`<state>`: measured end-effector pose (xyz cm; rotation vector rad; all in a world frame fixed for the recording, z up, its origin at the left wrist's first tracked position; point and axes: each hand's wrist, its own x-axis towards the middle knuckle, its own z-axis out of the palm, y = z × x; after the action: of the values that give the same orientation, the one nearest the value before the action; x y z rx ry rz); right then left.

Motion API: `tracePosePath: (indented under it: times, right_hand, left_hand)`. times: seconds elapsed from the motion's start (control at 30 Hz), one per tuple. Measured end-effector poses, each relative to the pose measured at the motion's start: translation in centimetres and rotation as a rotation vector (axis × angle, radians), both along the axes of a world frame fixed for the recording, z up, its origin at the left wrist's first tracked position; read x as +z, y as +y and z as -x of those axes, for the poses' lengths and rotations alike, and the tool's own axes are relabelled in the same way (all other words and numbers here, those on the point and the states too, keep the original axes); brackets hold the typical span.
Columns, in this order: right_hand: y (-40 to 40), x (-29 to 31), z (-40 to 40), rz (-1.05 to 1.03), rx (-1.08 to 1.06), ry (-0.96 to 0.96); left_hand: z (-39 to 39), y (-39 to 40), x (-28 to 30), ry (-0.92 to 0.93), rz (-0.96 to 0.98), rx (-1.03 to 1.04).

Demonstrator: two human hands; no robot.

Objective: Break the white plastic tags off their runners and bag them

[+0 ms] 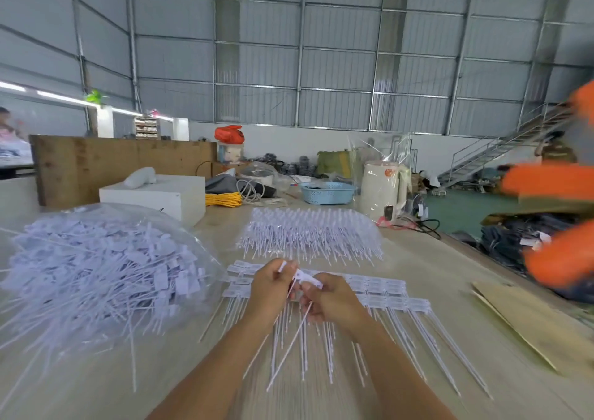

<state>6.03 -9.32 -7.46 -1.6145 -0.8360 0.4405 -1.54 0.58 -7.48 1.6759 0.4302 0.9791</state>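
Both hands meet above the middle of the table. My left hand point(271, 286) pinches the top end of a white plastic piece. My right hand point(331, 297) grips a white tag point(310, 279) whose long thin tail point(289, 349) slants down toward me. Under the hands lie rows of white tags on their runners point(382, 291), tails pointing toward me. A clear plastic bag point(96, 278) full of loose white tags sits on the left. A second heap of tags on runners point(310, 236) lies farther back.
A white box point(154, 196), yellow cord point(223, 199), blue basket point(328, 192) and white kettle in plastic wrap point(382, 190) stand at the back of the table point(434, 259). Cardboard point(533, 326) lies at right. A blurred person in orange point(559, 223) is at the right edge.
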Motion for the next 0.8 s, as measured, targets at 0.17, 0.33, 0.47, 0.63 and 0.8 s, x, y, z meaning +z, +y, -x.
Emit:
tracePosePath:
  times: [0.17,0.33,0.47,0.63,0.8]
  right_hand:
    - [0.2,0.3,0.4,-0.056,-0.082,-0.083]
    - [0.5,0.3,0.6,-0.010,-0.117,-0.275]
    - [0.4,0.6,0.1,0.000,-0.124,-0.449]
    - [-2.9,1.3,-3.2,-0.128,-0.356,-0.205]
    - [-2.9,3.6,-1.5,-0.464,-0.070,0.405]
  left_hand:
    - [0.1,-0.1,0.0,0.000,0.121,-0.070]
    - [-0.1,0.6,0.0,0.057,0.063,-0.008]
    - [-0.1,0.9,0.7,0.096,0.171,-0.068]
    - [1.9,4.5,1.2,0.239,0.483,-0.200]
    - [1.3,4.2,-0.4,0.073,0.362,-0.122]
